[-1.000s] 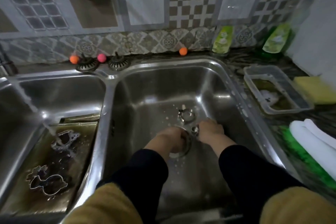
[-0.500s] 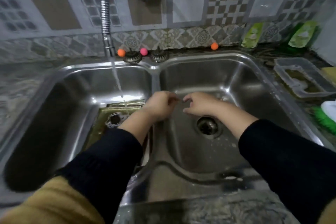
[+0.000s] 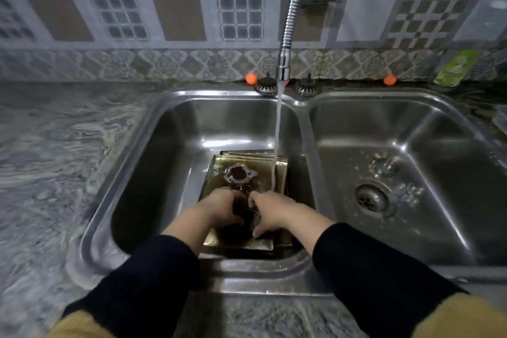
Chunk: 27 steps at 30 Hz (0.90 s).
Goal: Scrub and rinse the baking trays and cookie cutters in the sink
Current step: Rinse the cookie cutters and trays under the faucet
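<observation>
Over tray (image 3: 219, 170), fingers (image 3: 253, 202) curled around cutter (image 3: 253, 215)

Both hands (image 3: 248, 212) over tray (image 3: 219, 170) in sink (image 3: 153, 129)

Stacked baking trays (image 3: 219, 243), brass-toned and wet, lie flat on the floor of the sink's left basin (image 3: 164, 145), toward its right wall. One metal cookie cutter (image 3: 240, 174) lies flat on the top tray near its far edge. Second round cutter (image 3: 253, 217) at the tray's middle, mostly hidden.
</observation>
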Motion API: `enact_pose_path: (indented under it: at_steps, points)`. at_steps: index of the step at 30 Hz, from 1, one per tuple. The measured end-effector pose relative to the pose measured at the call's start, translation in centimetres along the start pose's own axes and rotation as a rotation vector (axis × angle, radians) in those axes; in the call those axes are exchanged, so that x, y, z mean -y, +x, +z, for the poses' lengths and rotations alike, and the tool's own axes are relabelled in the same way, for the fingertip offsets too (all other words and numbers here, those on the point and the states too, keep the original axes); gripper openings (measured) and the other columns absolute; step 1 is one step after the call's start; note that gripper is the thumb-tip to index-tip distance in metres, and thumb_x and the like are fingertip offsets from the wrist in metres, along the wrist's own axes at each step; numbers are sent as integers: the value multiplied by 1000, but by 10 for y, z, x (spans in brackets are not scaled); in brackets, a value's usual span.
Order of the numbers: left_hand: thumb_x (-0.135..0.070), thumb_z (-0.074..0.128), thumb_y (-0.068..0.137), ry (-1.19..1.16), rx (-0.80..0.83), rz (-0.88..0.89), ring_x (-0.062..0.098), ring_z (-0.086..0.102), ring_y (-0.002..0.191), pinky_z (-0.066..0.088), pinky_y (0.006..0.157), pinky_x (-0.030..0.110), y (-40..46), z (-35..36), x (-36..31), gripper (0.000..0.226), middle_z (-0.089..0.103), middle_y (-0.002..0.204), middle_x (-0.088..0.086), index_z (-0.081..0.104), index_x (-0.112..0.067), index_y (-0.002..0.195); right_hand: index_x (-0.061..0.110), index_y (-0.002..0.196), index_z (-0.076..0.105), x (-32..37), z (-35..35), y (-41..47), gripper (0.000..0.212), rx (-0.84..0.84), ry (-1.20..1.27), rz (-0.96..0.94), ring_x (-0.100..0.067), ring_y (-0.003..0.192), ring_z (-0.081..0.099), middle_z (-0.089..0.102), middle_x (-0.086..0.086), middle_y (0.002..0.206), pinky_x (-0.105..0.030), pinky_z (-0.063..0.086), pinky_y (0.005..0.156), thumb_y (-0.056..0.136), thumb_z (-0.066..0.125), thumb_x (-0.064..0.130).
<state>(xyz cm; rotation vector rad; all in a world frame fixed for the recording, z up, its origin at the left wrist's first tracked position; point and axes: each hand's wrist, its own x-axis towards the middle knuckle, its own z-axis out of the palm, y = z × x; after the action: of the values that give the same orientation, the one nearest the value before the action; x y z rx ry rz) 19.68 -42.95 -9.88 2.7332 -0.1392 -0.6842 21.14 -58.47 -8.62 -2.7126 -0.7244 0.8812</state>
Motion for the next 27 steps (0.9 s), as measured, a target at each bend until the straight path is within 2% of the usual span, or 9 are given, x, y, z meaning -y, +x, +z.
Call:
enact_pose_path:
  at_steps: [5,9,12,15,18,19,22,24,27]
  points:
    - [-24,73,82,-122,-31,41,16,60,108,45,94,27,3,-3,8,44,66,118,-1,61,-23,124,18,108,67,-8,-11,2,31,-90,167,53,-14,89,57,63,1,95,-25,45,80,78,76,19]
    - [-32,49,98,-471,-109,97,15,59,102,42,88,26,1,-14,-8,29,65,107,-2,62,-19,121,18,89,71,-25,-56,-12,4,-266,538,89,-8,73,58,66,8,80,-27,48,78,86,68,18]
    - [-39,49,97,-652,-147,138,15,60,104,45,88,29,2,-14,-26,36,64,111,-1,59,-18,124,16,81,63,-30,-67,-15,8,-302,754,159,-14,63,58,63,-2,72,-30,53,65,88,65,14]
    - [-41,51,95,-755,-172,159,13,59,96,44,86,28,7,-11,-40,39,62,105,-5,57,-16,126,17,78,64,-25,-65,-14,11,-386,821,175,-16,69,60,64,-3,77,-28,52,60,88,65,14]
    - [-39,50,96,-986,-158,137,14,58,73,48,62,27,6,-9,-46,39,61,84,0,53,-16,127,18,85,63,-20,-62,-18,6,-468,901,178,-12,77,60,63,1,84,-26,53,60,91,61,17]
    - [-37,50,96,-1044,-146,130,13,56,70,48,59,27,4,-10,-48,37,60,80,0,51,-17,127,19,85,62,-19,-62,-18,7,-477,928,181,-11,79,60,62,2,85,-25,54,60,92,60,18]
    - [-32,52,96,-1124,-137,138,13,61,80,54,78,40,0,-12,-50,31,61,93,-5,49,-27,127,21,83,62,-18,-63,-19,9,-508,985,202,-14,84,61,63,0,92,-21,55,55,92,60,21]
    - [-30,55,95,-1154,-130,169,11,60,81,53,83,41,-1,-13,-51,32,62,99,-5,51,-29,128,17,88,62,-16,-65,-19,6,-535,1059,234,-13,77,62,64,-3,94,-21,55,53,92,60,22]
    - [-26,55,96,-1186,-120,142,12,58,72,52,80,39,1,-13,-48,32,63,80,-6,55,-25,128,14,91,58,-14,-67,-20,6,-519,1273,276,-16,72,63,66,-8,95,-26,57,56,95,56,19]
